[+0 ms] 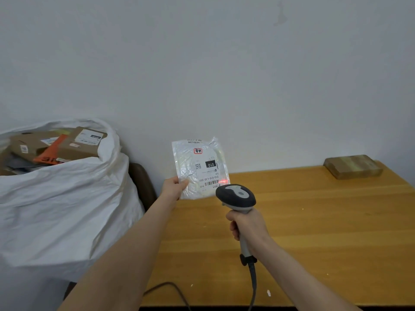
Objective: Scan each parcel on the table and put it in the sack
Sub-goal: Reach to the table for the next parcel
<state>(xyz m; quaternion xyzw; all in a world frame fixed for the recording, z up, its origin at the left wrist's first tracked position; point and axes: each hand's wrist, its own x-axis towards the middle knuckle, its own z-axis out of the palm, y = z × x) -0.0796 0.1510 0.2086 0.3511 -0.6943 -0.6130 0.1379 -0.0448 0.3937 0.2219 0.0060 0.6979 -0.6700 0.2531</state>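
My left hand [174, 186] pinches the lower left corner of a flat clear plastic parcel [197, 162] and holds it upright above the table's left end. Its white label faces me, upside down. My right hand [246, 224] grips the handle of a grey barcode scanner [235, 195], whose head points at the parcel. A red scan line glows on the barcode at the parcel's lower right. A big white sack [67, 203] stands left of the table, filled with several cardboard boxes [80, 142] and an orange packet. A brown taped parcel [352, 166] lies at the table's far right corner.
The wooden table [314, 232] runs along a plain white wall. The scanner's black cable [252, 281] hangs over the front edge. A dark brown chair back [141, 185] stands between sack and table. Small white scraps lie near the front edge.
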